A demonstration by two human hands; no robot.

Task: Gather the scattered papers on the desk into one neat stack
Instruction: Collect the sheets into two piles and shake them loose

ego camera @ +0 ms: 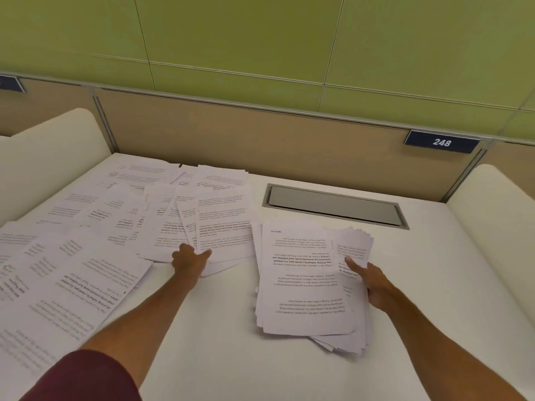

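Paper covers much of the white desk (220, 357). The loose papers (86, 241) have printed words on them and lie spread out to the left of the grey metal flap (333, 205) that is set into the desk top. They lie over each other and point different ways.

The stack (304, 279) sits just in front of the flap, on the side nearer the person. It is not tidy: corners stick out at its near end and along its right side.

The left hand (189, 260) reaches out left of the flap, between the loose papers and the stack. It grips the near edge of a small bunch of sheets (223, 227), with the thumb on top and the other fingers tucked under the paper.

The right hand (373, 282) is in front of the flap, at the right edge of the stack. It holds that edge, with the thumb flat on the top sheet. Its other fingers are hidden by the paper.

A dark red sleeve (86, 377) covers the upper left arm. Behind the flap stands a tan panel (231, 131), and above that a green wall (231, 39). A dark sign (441, 142) reading 248 hangs on the panel, behind the flap and to its right.
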